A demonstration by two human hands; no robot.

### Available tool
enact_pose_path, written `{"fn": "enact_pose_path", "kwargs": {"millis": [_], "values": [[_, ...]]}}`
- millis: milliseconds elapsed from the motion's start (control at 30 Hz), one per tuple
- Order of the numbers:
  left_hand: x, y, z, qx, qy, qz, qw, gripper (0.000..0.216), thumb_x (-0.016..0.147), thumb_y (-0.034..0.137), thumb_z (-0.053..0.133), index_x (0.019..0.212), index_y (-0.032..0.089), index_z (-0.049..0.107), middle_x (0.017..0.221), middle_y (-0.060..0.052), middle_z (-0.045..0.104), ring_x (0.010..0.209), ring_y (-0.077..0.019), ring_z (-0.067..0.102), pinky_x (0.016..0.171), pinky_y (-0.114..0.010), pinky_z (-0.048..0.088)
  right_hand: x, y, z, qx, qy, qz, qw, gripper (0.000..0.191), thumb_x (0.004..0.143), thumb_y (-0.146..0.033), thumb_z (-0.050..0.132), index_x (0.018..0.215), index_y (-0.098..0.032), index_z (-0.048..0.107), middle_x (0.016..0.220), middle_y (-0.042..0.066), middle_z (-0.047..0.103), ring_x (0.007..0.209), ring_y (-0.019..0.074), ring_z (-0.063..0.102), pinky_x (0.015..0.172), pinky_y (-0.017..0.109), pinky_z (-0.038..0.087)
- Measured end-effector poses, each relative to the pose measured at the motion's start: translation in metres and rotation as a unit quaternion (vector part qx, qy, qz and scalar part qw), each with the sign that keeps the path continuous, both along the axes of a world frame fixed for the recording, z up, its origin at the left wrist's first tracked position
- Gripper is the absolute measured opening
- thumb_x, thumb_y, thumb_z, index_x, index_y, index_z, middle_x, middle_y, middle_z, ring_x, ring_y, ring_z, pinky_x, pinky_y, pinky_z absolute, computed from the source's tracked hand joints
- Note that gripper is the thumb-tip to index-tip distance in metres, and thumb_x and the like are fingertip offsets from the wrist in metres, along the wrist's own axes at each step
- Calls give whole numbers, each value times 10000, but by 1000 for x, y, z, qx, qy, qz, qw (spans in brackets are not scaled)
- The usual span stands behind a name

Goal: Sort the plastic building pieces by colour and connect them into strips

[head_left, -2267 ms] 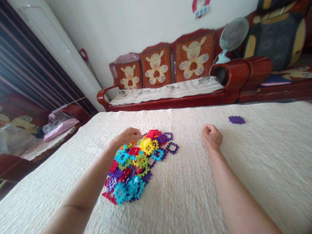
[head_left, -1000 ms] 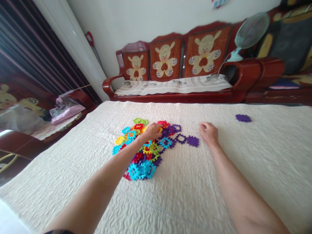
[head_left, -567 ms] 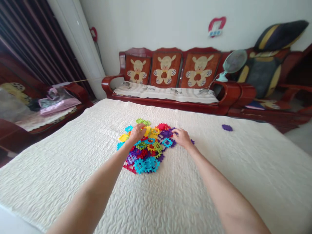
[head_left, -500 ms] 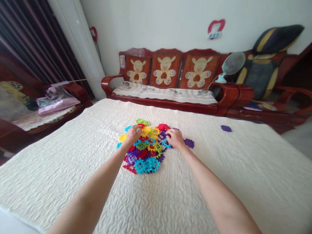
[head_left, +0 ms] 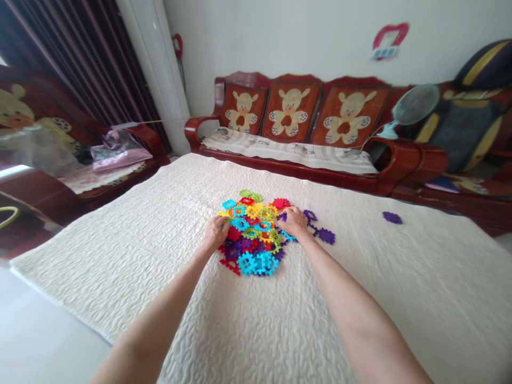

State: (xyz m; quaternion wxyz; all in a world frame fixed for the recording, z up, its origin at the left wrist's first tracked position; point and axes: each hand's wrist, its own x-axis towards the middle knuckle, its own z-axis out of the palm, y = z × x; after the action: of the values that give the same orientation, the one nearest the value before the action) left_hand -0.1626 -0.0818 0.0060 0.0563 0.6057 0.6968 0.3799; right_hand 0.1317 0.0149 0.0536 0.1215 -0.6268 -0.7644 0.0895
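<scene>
Head view: a heap of toothed plastic pieces (head_left: 252,232) lies on a cream quilted cover (head_left: 128,234). At its left edge is the left hand (head_left: 216,231), fingers curled — whether it grips a piece, I cannot tell. The right hand (head_left: 295,221) bends over the heap's right side, fingers bent — its hold is likewise unclear. Farther right, a solid purple piece (head_left: 392,217) lies well apart.

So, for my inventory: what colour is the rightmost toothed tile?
The toothed tile is purple, seen in head view.
</scene>
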Motion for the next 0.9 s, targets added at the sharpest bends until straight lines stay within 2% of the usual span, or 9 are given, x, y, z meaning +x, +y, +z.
{"fn": "enact_pose_path", "kwargs": {"millis": [200,333,400,467,533,600,667,767,900], "values": [[19,11,-3,31,-16,-35,999,255,865,341,539,979,211,726,1079,-93,733,1075,-246,654,1026,-434,507,27,-3,-3,-10,-11,-18,1000,510,774,-365,646,1270,-243,636,1346,115,564,1219,310,557,999,431,441],[11,14,-1,40,-33,-48,997,277,906,326,483,1016,224,716,1113,-72,736,1084,-213,663,992,-386,535,42,-9,1,-21,-10,-30,999,486,756,-304,655,1237,-234,662,1379,116,564,1255,314,541,1031,439,429],[3,13,-2,46,-40,-40,997,309,923,295,432,1053,214,700,1162,-84,723,1109,-210,660,990,-387,537,39,-17,5,12,14,-21,1000,442,764,-244,625,1202,-211,672,1384,121,570,1263,304,538,1032,432,435],[-2,12,-5,48,-42,-35,997,313,919,272,414,1049,205,690,1183,-94,712,1110,-208,661,998,-388,533,27,-32,9,66,73,25,995,374,788,-185,570,1145,-189,681,1301,121,627,1215,263,573,1021,391,449],[-4,11,-8,48,-41,-39,997,296,911,262,419,1022,203,687,1168,-96,713,1095,-206,663,1010,-386,526,5,-55,14,101,145,111,978,312,826,-147,511,1080,-185,689,1155,101,690,1099,217,629,983,339,473],[-4,9,-10,48,-36,-49,997,283,904,245,426,1014,206,683,1148,-93,714,1091,-205,660,1016,-387,521,-21,-82,17,94,186,204,956,263,872,-157,485,1022,-198,696,1036,69,715,970,188,659,916,304,500],[-2,6,-10,49,-30,-63,996,288,899,214,417,1021,210,678,1133,-90,711,1091,-201,652,1017,-389,519,-46,-106,18,92,176,248,948,222,891,-179,505,990,-209,701,1023,61,716,981,191,651,932,311,491],[0,-1,-8,52,-13,-98,994,286,893,181,414,1003,208,677,1086,-91,705,1069,-198,646,1012,-387,518,-72,-128,14,75,90,255,960,227,863,-220,589,1056,-182,702,1131,100,702,1091,242,615,1009,367,458],[1,-8,-4,61,11,-146,987,248,899,192,444,985,191,676,1045,-101,689,1052,-211,634,1017,-407,507,-82,-130,7,58,21,215,975,329,841,-191,600,1154,-130,679,1240,142,668,1172,273,575,1042,381,435]]}}
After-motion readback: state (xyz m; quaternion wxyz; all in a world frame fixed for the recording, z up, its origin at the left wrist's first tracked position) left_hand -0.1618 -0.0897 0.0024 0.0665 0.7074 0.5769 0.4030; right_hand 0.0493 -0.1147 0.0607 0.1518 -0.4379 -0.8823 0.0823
